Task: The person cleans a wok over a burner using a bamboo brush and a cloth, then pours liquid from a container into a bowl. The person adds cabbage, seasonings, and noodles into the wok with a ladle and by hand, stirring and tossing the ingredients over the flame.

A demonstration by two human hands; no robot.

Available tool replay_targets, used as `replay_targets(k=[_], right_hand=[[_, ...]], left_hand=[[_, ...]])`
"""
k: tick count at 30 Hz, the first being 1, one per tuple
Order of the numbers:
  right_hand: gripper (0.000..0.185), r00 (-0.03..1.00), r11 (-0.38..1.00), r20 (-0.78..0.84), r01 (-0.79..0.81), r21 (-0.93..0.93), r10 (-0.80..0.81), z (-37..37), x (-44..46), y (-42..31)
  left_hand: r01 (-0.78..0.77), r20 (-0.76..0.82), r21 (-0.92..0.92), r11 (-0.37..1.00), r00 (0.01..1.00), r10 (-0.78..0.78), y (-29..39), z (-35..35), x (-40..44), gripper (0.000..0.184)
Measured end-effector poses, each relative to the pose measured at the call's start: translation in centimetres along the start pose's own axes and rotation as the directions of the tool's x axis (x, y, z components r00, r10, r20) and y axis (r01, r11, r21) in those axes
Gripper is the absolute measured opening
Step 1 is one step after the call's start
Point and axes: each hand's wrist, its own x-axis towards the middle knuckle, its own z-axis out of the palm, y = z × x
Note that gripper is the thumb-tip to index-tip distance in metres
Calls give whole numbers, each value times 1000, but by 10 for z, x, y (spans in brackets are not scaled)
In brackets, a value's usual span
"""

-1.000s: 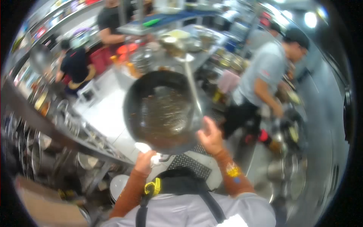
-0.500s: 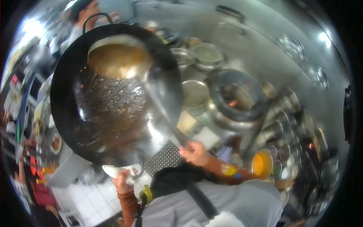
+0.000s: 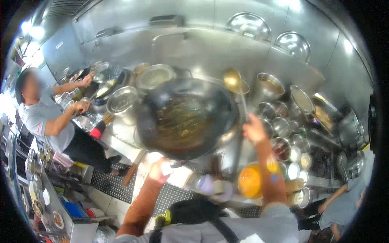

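A large black wok (image 3: 152, 107) is in front of me, its inside coated with a glossy dark oily film. My left hand (image 3: 157, 171) is closed around its near handle with a white cloth (image 3: 166, 167) in the grip. On the right, my right hand (image 3: 255, 128) grips the long handle of a ladle (image 3: 232, 79). The ladle's bowl shows a golden tint and is held up near the back, beside a tall metal pot (image 3: 269, 85). What lies under the wok is mostly hidden by it.
To the left, another person (image 3: 50, 109) handles a second wok. Several seasoning containers (image 3: 280, 126) stand right of my wok, with an orange-filled bowl (image 3: 250, 181) nearer me. Strainer-topped pots (image 3: 155, 77) sit behind. A person in grey (image 3: 344, 210) is at lower right.
The wok has swung from the raised left to the stove area, lower and more level. The ladle has left the wok and moved right toward the back. My view has turned with it.
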Motion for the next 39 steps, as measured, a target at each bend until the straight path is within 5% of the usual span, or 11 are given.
replay_targets(k=[5,10,14,16,17,18,20,22,26,37,39], right_hand=[[37,966,597,-12,149,-788,-257,-24,197,55],[5,969,982,187,177,-63,-163,-31,247,58],[6,980,832,186,164,-530,-75,-8,259,43],[6,990,951,-8,134,278,-138,1,240,50],[3,926,626,57,-296,721,373,4,242,38],[3,920,614,40,-293,733,391,3,252,47],[13,968,971,-95,-222,88,230,23,234,28],[44,983,937,-174,-14,-350,-51,39,232,16],[69,999,995,-20,41,94,-40,77,153,-81],[51,996,977,85,39,-209,-22,397,174,-121],[35,955,991,278,-123,45,105,427,183,-122]], left_hand=[[101,-176,100,990,981,-83,-28,37,79,6],[138,-188,67,988,974,-123,-33,50,123,7],[173,-209,71,982,966,-155,-25,70,137,1],[200,-38,76,977,980,-197,-25,52,144,8],[214,66,84,973,973,-220,-20,49,141,13],[223,78,66,973,970,-228,-15,50,129,16],[250,105,52,967,961,-254,3,51,104,21],[174,87,161,971,978,-190,6,25,97,22],[155,74,259,953,981,-180,22,-26,51,23],[-151,209,575,804,977,34,108,-139,-24,35],[-106,124,578,809,991,41,118,-156,-35,36]])
